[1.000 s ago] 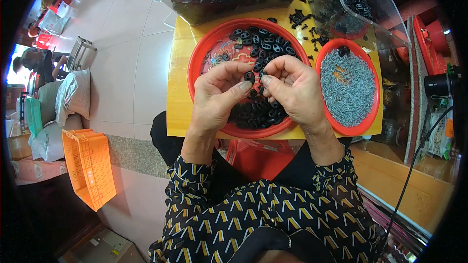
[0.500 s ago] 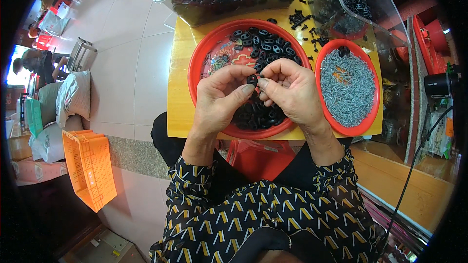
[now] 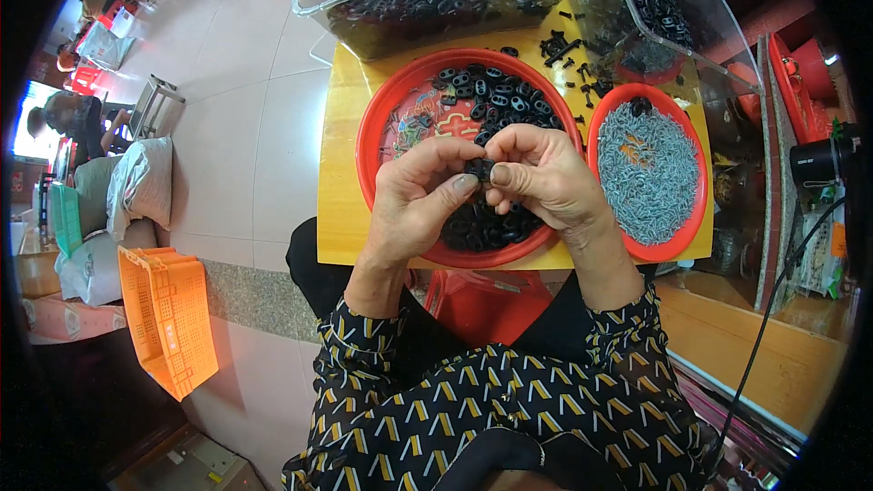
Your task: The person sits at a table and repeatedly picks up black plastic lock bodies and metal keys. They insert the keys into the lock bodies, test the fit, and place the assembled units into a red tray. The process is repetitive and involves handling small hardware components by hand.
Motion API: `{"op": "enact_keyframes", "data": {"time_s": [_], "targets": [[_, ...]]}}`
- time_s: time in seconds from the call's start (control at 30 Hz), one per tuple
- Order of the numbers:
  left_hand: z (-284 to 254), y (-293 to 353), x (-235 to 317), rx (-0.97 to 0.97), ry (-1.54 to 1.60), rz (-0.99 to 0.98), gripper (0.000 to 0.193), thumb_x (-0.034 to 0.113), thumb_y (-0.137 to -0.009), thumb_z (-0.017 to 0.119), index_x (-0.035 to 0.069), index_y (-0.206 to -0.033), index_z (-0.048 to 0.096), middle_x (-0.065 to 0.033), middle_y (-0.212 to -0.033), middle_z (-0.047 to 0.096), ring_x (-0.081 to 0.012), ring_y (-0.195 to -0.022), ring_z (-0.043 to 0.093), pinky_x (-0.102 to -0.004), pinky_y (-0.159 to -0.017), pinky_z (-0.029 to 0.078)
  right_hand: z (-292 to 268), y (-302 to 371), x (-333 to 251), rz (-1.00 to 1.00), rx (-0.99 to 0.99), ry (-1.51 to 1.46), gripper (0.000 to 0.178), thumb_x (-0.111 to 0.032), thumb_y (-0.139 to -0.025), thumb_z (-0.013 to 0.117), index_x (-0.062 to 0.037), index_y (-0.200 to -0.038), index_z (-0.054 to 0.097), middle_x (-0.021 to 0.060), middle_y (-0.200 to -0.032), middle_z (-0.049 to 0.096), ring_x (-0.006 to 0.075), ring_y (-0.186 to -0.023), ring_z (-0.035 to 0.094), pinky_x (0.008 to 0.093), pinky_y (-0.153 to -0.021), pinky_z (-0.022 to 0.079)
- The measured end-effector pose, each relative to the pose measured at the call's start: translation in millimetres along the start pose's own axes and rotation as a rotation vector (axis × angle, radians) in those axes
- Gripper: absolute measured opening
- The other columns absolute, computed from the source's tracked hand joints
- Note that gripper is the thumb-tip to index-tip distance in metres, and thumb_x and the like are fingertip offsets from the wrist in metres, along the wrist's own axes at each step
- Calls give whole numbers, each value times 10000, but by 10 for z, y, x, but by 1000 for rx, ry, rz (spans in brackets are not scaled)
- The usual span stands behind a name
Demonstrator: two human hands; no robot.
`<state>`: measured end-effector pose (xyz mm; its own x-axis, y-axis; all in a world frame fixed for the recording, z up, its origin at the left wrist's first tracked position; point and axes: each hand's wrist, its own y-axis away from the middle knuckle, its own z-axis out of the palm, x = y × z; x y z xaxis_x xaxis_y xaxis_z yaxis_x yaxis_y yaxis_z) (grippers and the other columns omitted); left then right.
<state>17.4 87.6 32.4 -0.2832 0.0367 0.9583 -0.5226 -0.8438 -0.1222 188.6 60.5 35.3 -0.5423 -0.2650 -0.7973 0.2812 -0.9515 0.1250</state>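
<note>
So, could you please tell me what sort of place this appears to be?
It is probably an informal workroom, though I cannot be certain: a round red tray of black two-holed parts and an oval red tray of silvery pieces share a yellow table with a clear bin.

Yellow bench (image 3: 338, 218): round red tray (image 3: 366, 159), oval tray (image 3: 651, 253) to its right, clear bins (image 3: 400, 41), loose black parts (image 3: 563, 53) beyond it

We see a round tray (image 3: 366, 159) of smooth, glossy red plastic, its black links (image 3: 482, 229) plastic-looking with a soft sheen; at twelve o'clock, a clear, shiny plastic bin (image 3: 307, 13); at three, metallic grey screws (image 3: 646, 191); at eight, a perforated plastic crate (image 3: 186, 309).
</note>
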Motion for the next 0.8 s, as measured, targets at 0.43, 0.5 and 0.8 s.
{"op": "enact_keyframes", "data": {"time_s": [0.43, 0.5, 0.8], "targets": [[63, 16, 6, 38, -98, 102, 198, -92, -768, 525, -38, -957, 551, -70, -846, 601, -102, -775, 573, -225, -683, 491, -27, -18, 71, 44, -2, -70, 181, -79, -757, 644, -10, -902, 561, 54, -754, 590, 121, -610, 596, 219, -520, 514], [56, 10, -6, 33, -99, 112, 199, -97, -762, 529, -37, -951, 553, -73, -848, 602, -103, -775, 574, -227, -682, 492, -37, -24, 78, 42, -13, -77, 173, -77, -757, 643, -12, -894, 561, 53, -752, 591, 118, -608, 597, 217, -518, 516], [109, -4, -39, 67, -223, 139, 223, -96, -765, 527, -23, -974, 558, -64, -857, 598, -105, -772, 575, -224, -678, 483, -39, -40, 81, 40, 13, -85, 158, -81, -761, 639, -26, -888, 563, 43, -748, 591, 112, -617, 598, 208, -508, 517]]}}
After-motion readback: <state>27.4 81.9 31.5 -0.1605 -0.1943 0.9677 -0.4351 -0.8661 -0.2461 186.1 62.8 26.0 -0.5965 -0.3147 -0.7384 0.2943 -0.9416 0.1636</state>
